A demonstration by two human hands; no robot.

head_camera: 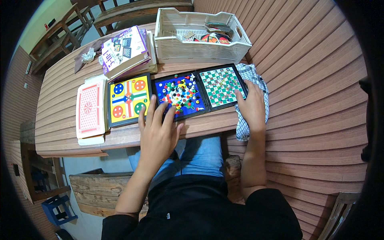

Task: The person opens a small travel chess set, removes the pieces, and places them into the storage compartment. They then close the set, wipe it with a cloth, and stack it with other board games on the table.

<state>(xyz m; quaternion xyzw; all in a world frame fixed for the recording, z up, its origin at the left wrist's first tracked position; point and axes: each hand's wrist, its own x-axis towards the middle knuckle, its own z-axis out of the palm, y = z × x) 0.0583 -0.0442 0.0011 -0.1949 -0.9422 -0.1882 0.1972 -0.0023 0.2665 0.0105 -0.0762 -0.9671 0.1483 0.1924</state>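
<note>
A black folding game case lies open on the table, with a heap of small colored game pieces [180, 95] on its blue middle panel. Its right panel is a snakes and ladders board [222, 85]. My right hand [253, 102] rests at that board's right edge, thumb over its face, fingers along the outer side. My left hand [159, 129] has its fingers spread above the near edge, between the blue panel and a yellow ludo board [129, 99]; whether the fingertips touch is unclear. Large red-backed playing cards [88, 109] lie stacked left of the ludo board.
Behind the boards stand a purple and white game box [124, 49] and a white plastic basket [201, 51] holding cards. A checked cloth [243, 127] hangs over the table's [60, 99] right end, beside a wood-patterned wall [309, 120]. A crumpled plastic bag [88, 56] lies at the back left.
</note>
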